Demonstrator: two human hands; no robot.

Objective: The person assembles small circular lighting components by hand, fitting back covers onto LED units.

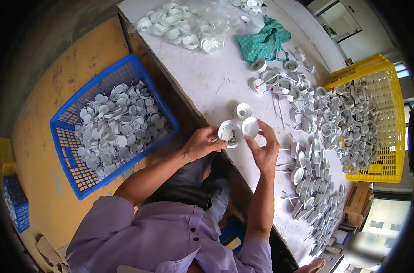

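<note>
Over the table's near edge, my left hand (206, 142) grips a round white lamp housing (230, 133) by its rim. Its open side faces up and shows a board with pale dots inside. Close to its right, my right hand (265, 148) pinches a round white cover (250, 127) between thumb and fingers. The cover and the housing look side by side; whether they touch I cannot tell. Just beyond them, a small white ring-shaped cup (243, 111) lies on the white table (207, 86).
A blue basket (111, 175) full of white discs stands to my left. Right of my hands lie rows of white lamp parts (311, 182) and several wired housings (284, 84). A yellow crate (393, 136) spills more. Farther off are bagged cups (175, 22) and a green cloth (263, 41).
</note>
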